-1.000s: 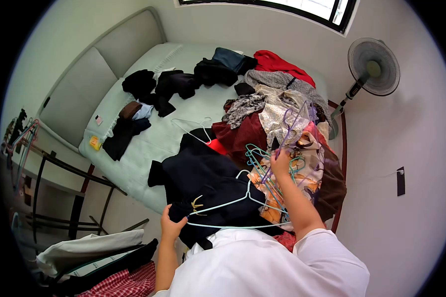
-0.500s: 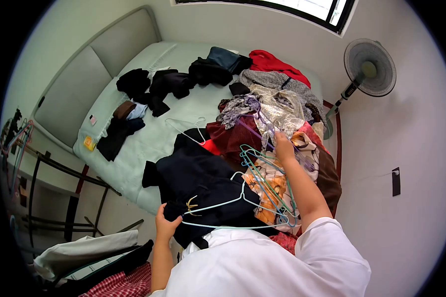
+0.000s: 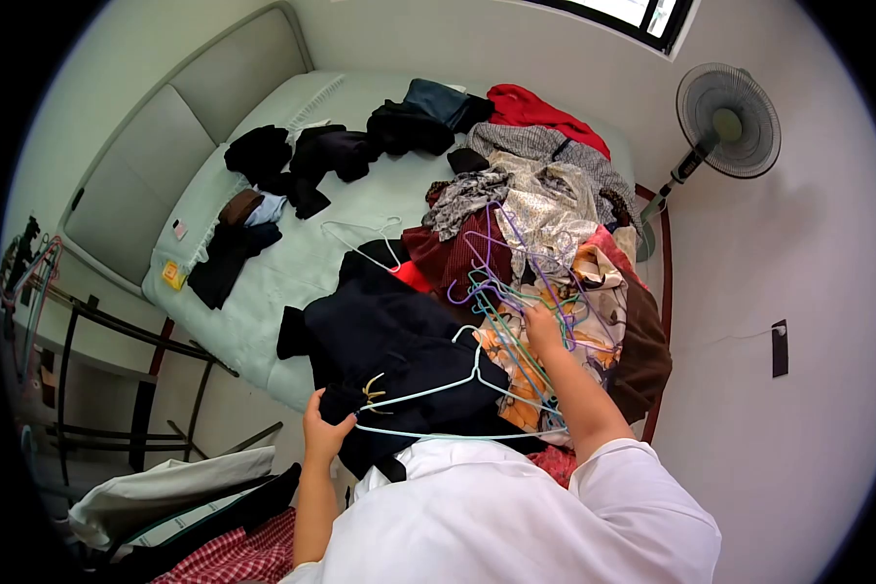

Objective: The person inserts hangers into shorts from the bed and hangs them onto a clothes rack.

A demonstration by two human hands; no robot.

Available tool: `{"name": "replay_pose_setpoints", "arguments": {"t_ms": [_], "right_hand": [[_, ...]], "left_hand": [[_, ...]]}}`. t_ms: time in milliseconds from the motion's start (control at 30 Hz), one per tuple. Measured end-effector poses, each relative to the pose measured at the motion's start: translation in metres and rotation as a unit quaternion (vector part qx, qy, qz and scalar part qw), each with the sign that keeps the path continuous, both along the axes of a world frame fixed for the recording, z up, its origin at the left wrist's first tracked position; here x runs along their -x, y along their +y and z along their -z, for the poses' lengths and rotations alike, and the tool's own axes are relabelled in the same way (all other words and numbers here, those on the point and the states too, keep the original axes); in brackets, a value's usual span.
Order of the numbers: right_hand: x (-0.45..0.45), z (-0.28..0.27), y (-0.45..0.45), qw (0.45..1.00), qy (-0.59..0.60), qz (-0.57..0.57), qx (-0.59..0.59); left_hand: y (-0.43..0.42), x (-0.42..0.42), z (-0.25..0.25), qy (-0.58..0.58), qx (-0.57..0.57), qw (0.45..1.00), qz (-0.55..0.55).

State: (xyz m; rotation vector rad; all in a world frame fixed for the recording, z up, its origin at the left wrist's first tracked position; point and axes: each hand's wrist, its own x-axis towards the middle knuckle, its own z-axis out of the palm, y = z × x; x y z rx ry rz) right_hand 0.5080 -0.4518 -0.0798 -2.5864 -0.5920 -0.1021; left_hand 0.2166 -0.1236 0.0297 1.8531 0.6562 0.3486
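My left hand (image 3: 325, 428) pinches the left end of a light blue clothes hanger (image 3: 428, 393), with dark fabric bunched beside the fingers. Under that hanger lies a dark navy garment (image 3: 380, 331) with yellowish cords at its edge. My right hand (image 3: 545, 333) is closed around purple clothes hangers (image 3: 516, 243), over the flowered clothes; its fingertips are partly hidden. Green and blue hangers (image 3: 501, 326) lie tangled just below and left of it. Farther up the bed is a separate white hanger (image 3: 360, 243).
Piled clothes (image 3: 540, 200) cover the right side of the bed (image 3: 263, 355). Several dark folded garments (image 3: 336, 156) lie toward the headboard. A standing fan (image 3: 725, 122) is by the right wall. Black metal rails (image 3: 127, 326) and a chair-like heap of cloth (image 3: 165, 492) stand at left.
My right hand has moved down toward my body, bringing the purple hangers onto the green and blue ones. My left hand keeps its hold on the light blue hanger.
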Motion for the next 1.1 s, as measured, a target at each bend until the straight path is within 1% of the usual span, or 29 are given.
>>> {"name": "replay_pose_setpoints", "arguments": {"t_ms": [67, 133, 200, 233, 300, 367, 467, 600, 700, 733, 767, 833, 867, 900, 967, 1033, 1067, 1100], "right_hand": [[-0.004, -0.005, -0.002, 1.000, 0.020, 0.012, -0.017], [-0.006, -0.012, -0.003, 0.998, 0.039, 0.024, -0.033], [-0.001, -0.028, -0.003, 0.986, 0.163, -0.009, -0.043], [0.005, -0.034, -0.001, 0.986, 0.163, -0.011, -0.042], [0.029, -0.038, 0.008, 0.933, 0.332, -0.079, -0.112], [0.061, -0.028, 0.011, 0.930, 0.307, -0.131, -0.154], [0.091, -0.020, 0.013, 0.932, 0.289, -0.156, -0.153], [0.100, -0.019, 0.013, 0.927, 0.297, -0.147, -0.176], [0.089, -0.042, 0.004, 0.897, 0.353, -0.010, -0.265], [0.081, -0.055, 0.001, 0.945, 0.267, -0.037, -0.186], [0.078, -0.063, 0.000, 0.945, 0.268, -0.040, -0.185], [0.074, -0.077, 0.000, 0.969, 0.148, -0.116, -0.163], [0.076, -0.083, 0.000, 0.968, 0.195, -0.127, -0.096], [0.081, -0.075, 0.002, 0.968, 0.193, -0.132, -0.096], [0.100, -0.039, 0.002, 0.945, 0.217, -0.198, -0.141], [0.126, 0.001, 0.007, 0.948, 0.267, -0.099, -0.142], [0.131, -0.004, 0.010, 0.953, 0.258, -0.090, -0.135], [0.137, -0.020, 0.013, 0.957, 0.249, -0.083, -0.126]], "left_hand": [[0.000, 0.000, 0.001, 0.005, -0.005, 1.000, 0.002], [0.000, 0.000, 0.002, -0.015, 0.004, 1.000, 0.004], [-0.002, 0.000, 0.002, -0.025, 0.011, 1.000, 0.003], [-0.003, 0.000, 0.002, -0.035, 0.019, 0.999, 0.002], [-0.005, 0.000, 0.002, -0.038, 0.026, 0.999, 0.003], [-0.006, -0.001, 0.002, -0.041, 0.033, 0.999, 0.008], [-0.009, -0.002, -0.001, -0.046, 0.023, 0.999, 0.016], [-0.012, -0.001, -0.005, -0.048, 0.031, 0.998, 0.010], [-0.009, -0.001, -0.004, -0.067, 0.055, 0.996, 0.004], [-0.008, 0.000, -0.002, -0.072, 0.064, 0.995, -0.001], [-0.006, 0.002, 0.000, -0.072, 0.064, 0.995, -0.003], [-0.002, 0.002, 0.003, -0.062, 0.062, 0.996, 0.008], [-0.001, 0.002, 0.004, -0.064, 0.060, 0.996, 0.004], [-0.003, 0.001, 0.005, -0.072, 0.070, 0.995, -0.009], [-0.005, 0.001, 0.002, -0.082, 0.080, 0.993, -0.030], [-0.005, 0.002, -0.004, -0.109, 0.110, 0.986, -0.068], [-0.001, 0.003, -0.004, -0.113, 0.110, 0.984, -0.078], [0.004, 0.006, -0.003, -0.120, 0.124, 0.982, -0.082]]}}
